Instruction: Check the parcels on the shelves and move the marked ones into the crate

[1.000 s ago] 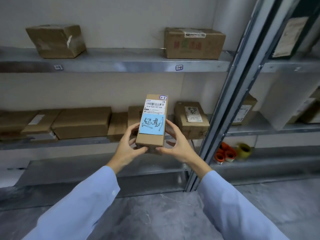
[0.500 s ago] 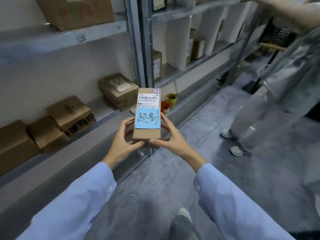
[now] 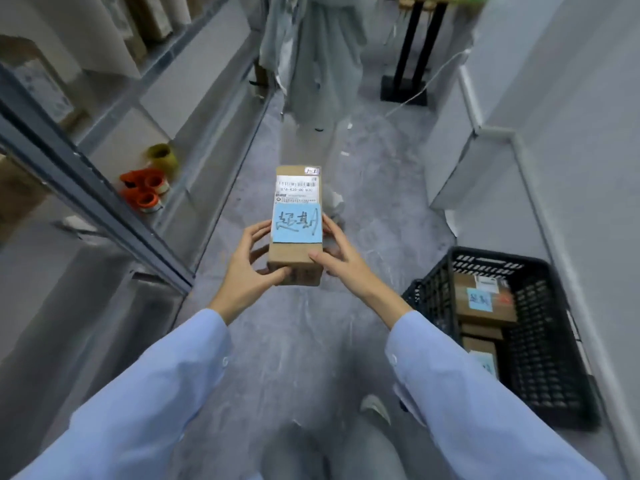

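I hold a small brown cardboard parcel [image 3: 297,220] upright in front of me, over the aisle floor. It carries a white barcode label and a blue note with handwriting. My left hand [image 3: 251,263] grips its left side and lower corner. My right hand [image 3: 341,258] grips its right side, thumb on the front. A black plastic crate [image 3: 540,344] stands on the floor at the lower right. Inside it lie several brown parcels [image 3: 483,301], at least two with blue notes.
Grey metal shelving [image 3: 104,202] runs along the left, with orange tape rolls [image 3: 145,188] and a yellow roll [image 3: 162,157] on a low shelf. Another person [image 3: 318,57] stands ahead in the narrow aisle. A black stand [image 3: 408,74] and a white wall are on the right.
My view has swung right, from the shelves to the aisle, and the crate has come into sight. Both hands kept their hold on the parcel throughout.
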Demonstrator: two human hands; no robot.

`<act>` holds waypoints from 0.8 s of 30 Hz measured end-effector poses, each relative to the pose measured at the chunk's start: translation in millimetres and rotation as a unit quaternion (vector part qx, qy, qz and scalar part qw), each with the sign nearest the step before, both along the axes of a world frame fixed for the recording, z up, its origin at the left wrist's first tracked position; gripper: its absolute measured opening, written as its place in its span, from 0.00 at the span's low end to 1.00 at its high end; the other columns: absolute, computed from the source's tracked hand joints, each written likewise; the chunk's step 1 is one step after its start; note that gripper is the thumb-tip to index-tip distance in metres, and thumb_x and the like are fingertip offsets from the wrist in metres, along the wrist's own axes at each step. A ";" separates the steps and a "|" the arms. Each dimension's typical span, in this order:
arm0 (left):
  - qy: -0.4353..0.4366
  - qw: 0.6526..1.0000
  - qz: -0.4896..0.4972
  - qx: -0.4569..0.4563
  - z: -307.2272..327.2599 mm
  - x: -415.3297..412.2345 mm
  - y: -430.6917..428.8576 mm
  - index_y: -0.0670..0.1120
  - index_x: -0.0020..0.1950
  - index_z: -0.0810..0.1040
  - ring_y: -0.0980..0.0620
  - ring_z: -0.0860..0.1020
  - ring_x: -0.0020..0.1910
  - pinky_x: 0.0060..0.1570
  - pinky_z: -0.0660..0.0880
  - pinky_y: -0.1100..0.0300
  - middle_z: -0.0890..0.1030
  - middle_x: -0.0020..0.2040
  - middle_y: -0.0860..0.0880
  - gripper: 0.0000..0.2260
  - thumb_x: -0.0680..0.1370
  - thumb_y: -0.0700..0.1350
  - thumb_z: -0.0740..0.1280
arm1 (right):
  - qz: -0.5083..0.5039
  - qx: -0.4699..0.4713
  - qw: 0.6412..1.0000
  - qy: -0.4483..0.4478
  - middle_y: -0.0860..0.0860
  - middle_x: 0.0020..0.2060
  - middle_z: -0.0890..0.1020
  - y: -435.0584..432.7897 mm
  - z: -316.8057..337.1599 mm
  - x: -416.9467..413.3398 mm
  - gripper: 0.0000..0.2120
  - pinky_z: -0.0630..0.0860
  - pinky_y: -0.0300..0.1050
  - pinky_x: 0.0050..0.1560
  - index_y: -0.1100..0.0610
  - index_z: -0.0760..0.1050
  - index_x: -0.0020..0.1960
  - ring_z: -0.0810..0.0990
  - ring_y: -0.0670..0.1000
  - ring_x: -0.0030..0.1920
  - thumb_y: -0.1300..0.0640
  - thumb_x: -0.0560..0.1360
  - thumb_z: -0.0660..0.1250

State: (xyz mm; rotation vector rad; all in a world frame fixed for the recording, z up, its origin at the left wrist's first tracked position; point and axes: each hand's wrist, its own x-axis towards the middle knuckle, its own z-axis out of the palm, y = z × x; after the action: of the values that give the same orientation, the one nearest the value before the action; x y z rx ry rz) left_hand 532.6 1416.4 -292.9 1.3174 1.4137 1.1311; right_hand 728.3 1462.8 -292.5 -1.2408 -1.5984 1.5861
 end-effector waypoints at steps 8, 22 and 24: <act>-0.020 0.992 -0.113 -0.054 -39.8 146.8 23.9 0.53 0.72 0.65 0.55 0.73 0.66 0.51 0.78 0.64 0.72 0.69 0.56 0.33 0.72 0.38 0.76 | -0.103 -0.078 0.992 -0.014 0.41 0.71 0.64 -19.4 -39.8 155.0 0.35 0.74 0.44 0.50 0.36 0.48 0.78 0.71 0.48 0.64 0.45 0.79 0.65; 0.159 0.941 -0.272 -0.120 -138.0 372.9 42.1 0.57 0.74 0.65 0.59 0.70 0.66 0.66 0.70 0.55 0.70 0.71 0.57 0.32 0.74 0.48 0.74 | -0.253 -0.194 0.948 0.012 0.46 0.70 0.68 -56.2 -147.5 415.3 0.33 0.75 0.44 0.52 0.38 0.53 0.77 0.71 0.48 0.67 0.54 0.80 0.66; 0.225 0.929 -0.273 -0.105 -152.4 383.6 45.1 0.57 0.75 0.65 0.58 0.70 0.66 0.66 0.69 0.55 0.70 0.71 0.56 0.32 0.74 0.49 0.74 | -0.256 -0.208 0.944 -0.002 0.46 0.70 0.68 -60.1 -168.5 442.7 0.31 0.74 0.44 0.51 0.38 0.53 0.77 0.73 0.43 0.63 0.55 0.80 0.64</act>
State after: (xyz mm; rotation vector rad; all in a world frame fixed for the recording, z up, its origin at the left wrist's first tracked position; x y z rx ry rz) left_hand 916.1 1461.5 -445.3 1.7357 1.3042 0.3068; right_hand 1171.0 1402.7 -461.0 -1.7072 -0.8466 1.6050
